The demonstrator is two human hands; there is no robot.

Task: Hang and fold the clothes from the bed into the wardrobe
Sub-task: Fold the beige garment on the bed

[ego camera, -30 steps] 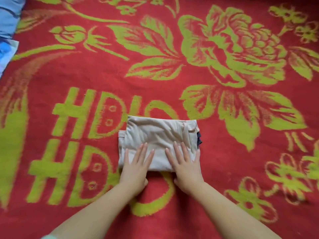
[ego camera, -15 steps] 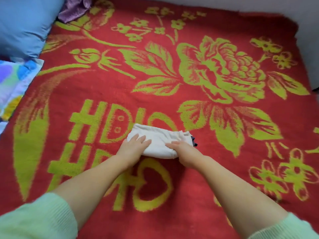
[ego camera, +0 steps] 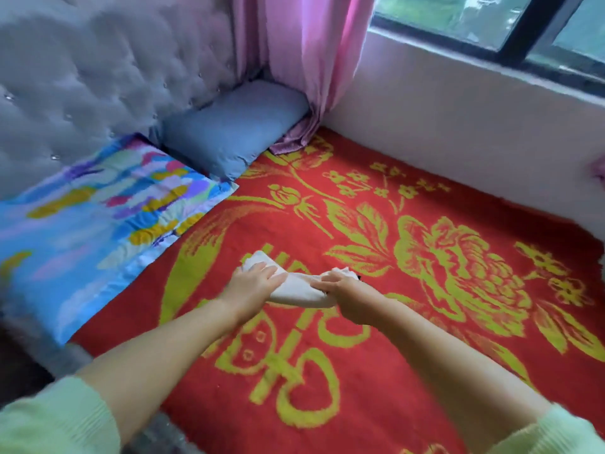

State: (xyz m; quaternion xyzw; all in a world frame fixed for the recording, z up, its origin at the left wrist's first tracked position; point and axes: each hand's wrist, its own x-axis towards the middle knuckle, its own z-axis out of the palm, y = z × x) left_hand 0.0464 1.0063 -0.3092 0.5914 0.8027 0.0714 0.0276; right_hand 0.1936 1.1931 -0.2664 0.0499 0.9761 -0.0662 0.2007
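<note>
A folded beige garment [ego camera: 299, 290] hangs between my two hands just above the red blanket [ego camera: 376, 371] with its green flower pattern. My left hand [ego camera: 252, 283] grips the garment's left end, fingers over the top. My right hand [ego camera: 343, 290] grips its right end, where a dark edge shows beside the knuckles. The middle of the cloth sags a little between them. No wardrobe is in view.
A blue pillow [ego camera: 235, 126] and a multicoloured pillow [ego camera: 98, 204] lie against the grey tufted headboard [ego camera: 98, 67]. A pink curtain [ego camera: 301, 54] hangs in the corner beside a white wall [ego camera: 458, 126] under a window [ego camera: 491, 21].
Both hands went from pressing flat on the folded garment to gripping its ends and lifting it off the blanket. The view has tilted up, bringing headboard, pillows and window into sight.
</note>
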